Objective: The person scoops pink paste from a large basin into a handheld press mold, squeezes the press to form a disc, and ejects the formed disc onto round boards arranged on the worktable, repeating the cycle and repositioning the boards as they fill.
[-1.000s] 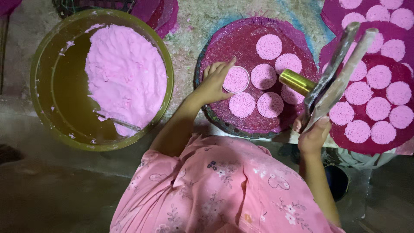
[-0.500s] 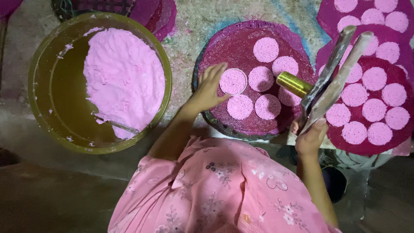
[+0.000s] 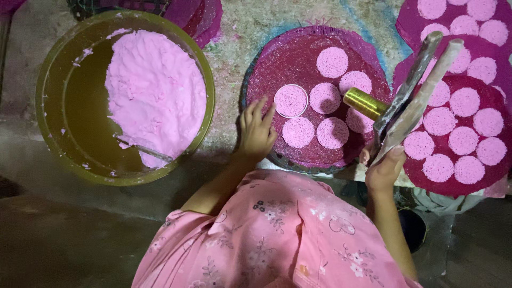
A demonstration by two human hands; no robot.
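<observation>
View from above; person in a pink floral garment (image 3: 277,234) seated at a rough, pale surface, speckled and gritty, with faint blue marks (image 3: 368,26) near the top; whether it was floor or counter I could not tell; the lower part of the frame was dark and poorly lit, bare and smooth-looking.

Left hand (image 3: 256,130) lay on the near-left edge of a round magenta mesh mat (image 3: 277,69), fingers loosely spread, holding nothing; fingertips just beside a thin ring mould (image 3: 290,101) that sat around one pink disc; six pink discs (image 3: 332,62) in all on this mat, flat and evenly round, clustered toward the centre and right, apart from one another.

Right hand (image 3: 383,168) closed around the lower end of two long pale bars (image 3: 421,85) held together, tilted up and to the right; a shiny gold cylinder (image 3: 365,103) projected from the bars toward the left, above the mat's right side; whether it touched the mat could not be told.

Large olive-green basin (image 3: 205,101) to the left, holding a mound of pink paste (image 3: 154,90) heaped against its right wall; the rest of the inside smeared and brownish; a thin utensil (image 3: 144,150) lay at the paste's lower edge.

Further mats with pink discs (image 3: 464,128) overlapped at the right, and more stacked mats (image 3: 205,21) showed at the top edge.
</observation>
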